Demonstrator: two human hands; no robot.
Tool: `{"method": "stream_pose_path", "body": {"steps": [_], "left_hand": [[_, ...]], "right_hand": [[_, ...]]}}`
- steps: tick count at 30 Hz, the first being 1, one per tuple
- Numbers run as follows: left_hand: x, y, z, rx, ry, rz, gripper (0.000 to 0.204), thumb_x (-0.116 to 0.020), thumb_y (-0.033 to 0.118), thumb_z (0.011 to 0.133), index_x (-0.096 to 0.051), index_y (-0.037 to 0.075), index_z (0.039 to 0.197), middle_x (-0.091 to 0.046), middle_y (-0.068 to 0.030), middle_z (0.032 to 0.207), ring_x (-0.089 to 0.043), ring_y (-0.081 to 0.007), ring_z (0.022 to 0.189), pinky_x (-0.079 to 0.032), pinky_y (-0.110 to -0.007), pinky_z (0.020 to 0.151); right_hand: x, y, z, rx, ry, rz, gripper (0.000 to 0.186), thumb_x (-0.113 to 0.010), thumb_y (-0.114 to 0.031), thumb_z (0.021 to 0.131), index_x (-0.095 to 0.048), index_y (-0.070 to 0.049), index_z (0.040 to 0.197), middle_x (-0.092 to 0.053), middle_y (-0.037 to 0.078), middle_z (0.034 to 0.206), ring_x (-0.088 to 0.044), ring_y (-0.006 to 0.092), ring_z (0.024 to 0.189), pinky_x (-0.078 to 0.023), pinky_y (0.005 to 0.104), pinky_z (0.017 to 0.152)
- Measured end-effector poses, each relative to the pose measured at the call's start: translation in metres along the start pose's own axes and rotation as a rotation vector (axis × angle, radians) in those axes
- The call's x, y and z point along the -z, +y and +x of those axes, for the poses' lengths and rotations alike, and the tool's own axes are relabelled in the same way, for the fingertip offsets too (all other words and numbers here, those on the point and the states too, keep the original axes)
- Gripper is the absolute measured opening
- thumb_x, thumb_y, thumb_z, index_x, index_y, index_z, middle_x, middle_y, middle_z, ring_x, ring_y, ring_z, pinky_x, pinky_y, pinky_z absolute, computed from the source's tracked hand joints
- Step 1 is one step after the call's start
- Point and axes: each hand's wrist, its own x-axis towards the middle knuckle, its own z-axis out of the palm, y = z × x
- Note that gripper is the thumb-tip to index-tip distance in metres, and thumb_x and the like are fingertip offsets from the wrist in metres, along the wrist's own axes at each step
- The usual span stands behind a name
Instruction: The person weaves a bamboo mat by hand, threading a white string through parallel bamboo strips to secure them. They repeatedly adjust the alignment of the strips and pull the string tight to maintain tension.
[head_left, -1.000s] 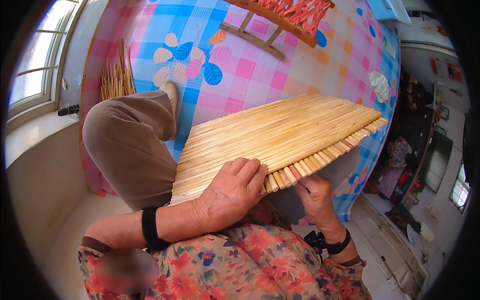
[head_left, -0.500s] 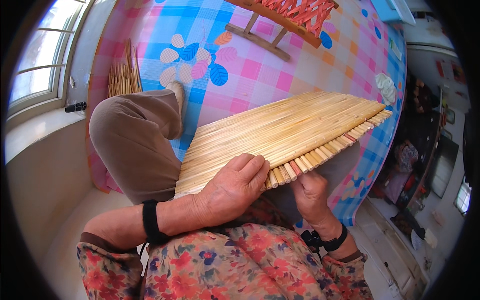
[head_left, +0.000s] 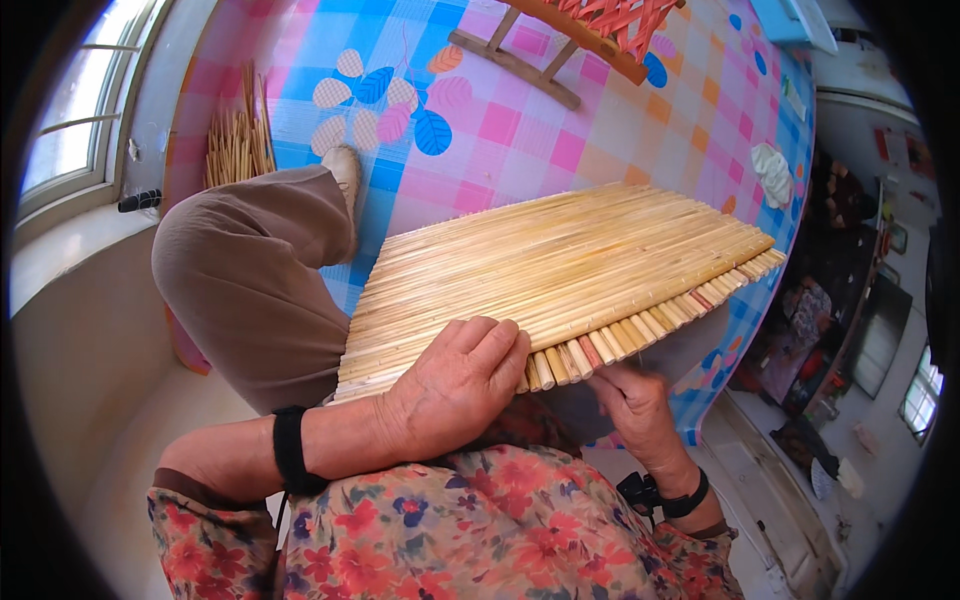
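A panel of straw-coloured stalks (head_left: 560, 255), laid side by side, rests tilted across my lap. Along its near right edge runs a thicker stalk with small stitches, and below it shows a row of cut stalk ends, a few of them reddish. My left hand (head_left: 455, 375) lies over the near left corner, fingers bent round the edge and holding the panel. Just beneath the row of stalk ends is my right hand (head_left: 640, 405), fingers drawn together; its fingertips are partly hidden by the panel, and what they hold cannot be made out.
A bundle of loose stalks (head_left: 240, 140) stands by the wall near the window. Ahead is a wooden stand (head_left: 515, 70) with red woven strips. A crumpled white cloth (head_left: 770, 175) lies on the checked floor covering (head_left: 490, 130). My bent knee (head_left: 235, 260) is left of the panel.
My right hand has moved slightly down and right, away from the stalk ends. My left hand has shifted a little left, still on the panel. My left knee has swung outward slightly.
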Motion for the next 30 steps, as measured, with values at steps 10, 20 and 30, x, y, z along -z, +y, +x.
{"method": "stream_pose_path", "body": {"steps": [10,20,30], "left_hand": [[0.008,0.0,0.002,-0.041,-0.043,0.046,0.04,-0.06,0.01,0.079,-0.058,-0.014,0.111,-0.054,-0.0163,0.101,-0.055,-0.0273,0.092,-0.05,-0.036,0.081],[0.008,0.0,0.001,-0.037,-0.075,-0.007,0.048,-0.062,0.01,0.075,-0.057,-0.015,0.116,-0.055,-0.0216,0.111,-0.058,-0.0315,0.093,-0.051,-0.039,0.082],[0.01,-0.002,0.001,-0.037,-0.095,-0.047,0.053,-0.064,0.01,0.073,-0.056,-0.016,0.119,-0.056,-0.0247,0.115,-0.06,-0.0345,0.095,-0.052,-0.041,0.082]], "right_hand": [[-0.008,-0.011,0.002,0.109,0.072,0.031,0.011,-0.057,0.0,0.093,-0.066,0.005,0.088,-0.059,0.008,0.064,-0.058,0.0155,0.057,-0.043,0.0296,0.052],[-0.007,-0.007,0.006,0.213,0.096,-0.092,0.017,-0.056,0.004,0.087,-0.064,0.001,0.072,-0.06,0.012,0.063,-0.061,0.0238,0.056,-0.045,0.0335,0.054],[-0.007,-0.002,0.009,0.223,0.056,-0.022,0.017,-0.053,0.012,0.083,-0.067,0.004,0.079,-0.066,0.013,0.072,-0.065,0.0226,0.065,-0.05,0.033,0.058]]}}
